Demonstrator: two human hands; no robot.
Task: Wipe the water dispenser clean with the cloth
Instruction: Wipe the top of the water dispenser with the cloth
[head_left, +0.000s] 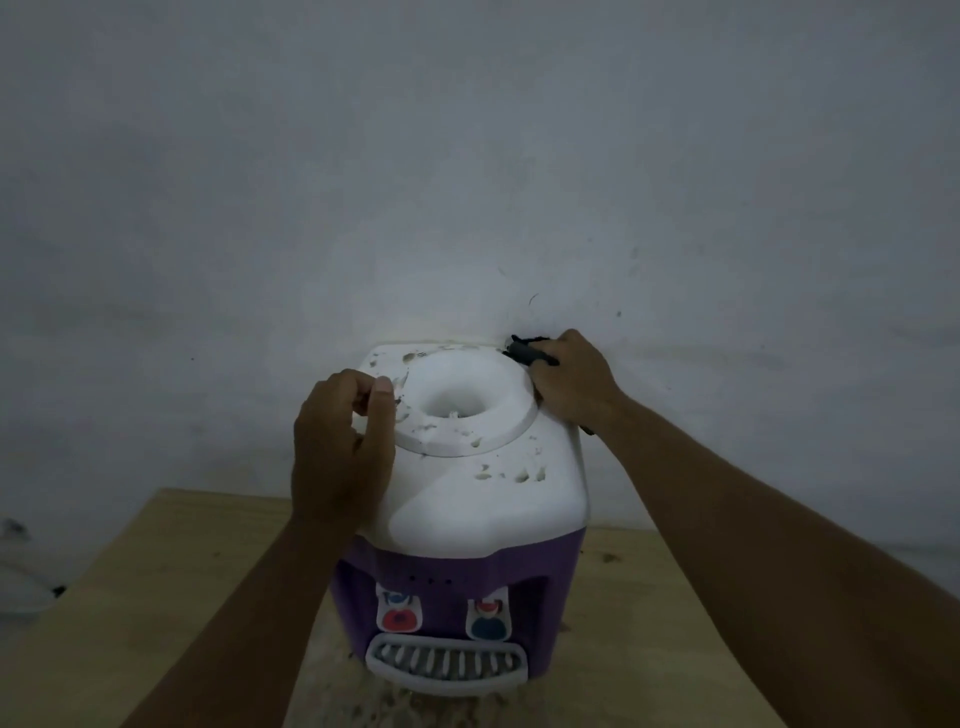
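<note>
A: We face a plain grey-white wall (467, 156), dim and scuffed, with a pale wooden desk (156, 571) pushed up against it.

B: And the water dispenser (467, 519) stands on that desk, near the back edge, about midway along, close to the wall. We see a white top over a purple body.

A: The top is dirty. We count flecks and smears around the round bottle well (462, 402) and more toward the front right corner of the lid.

B: On the front we see two taps (397, 613), one with a red pad, one with a dark blue pad, and a grey drip tray (447, 662) below them.

A: Our left hand (337, 441) rests against the left side of the white top, the fingers (382, 387) curled in toward the thumb, close together, holding nothing we can make out.

B: Our right hand (571, 379) is at the back right corner of the top, pressed down beside the well's rim. The fingers there are closed on the cloth (530, 351), a dark one.

A: Only a bunched bit of it shows, poking out past the knuckles toward the wall.

B: Crumbs or grit lie on the desk just in front of the drip tray, near the front edge.
</note>
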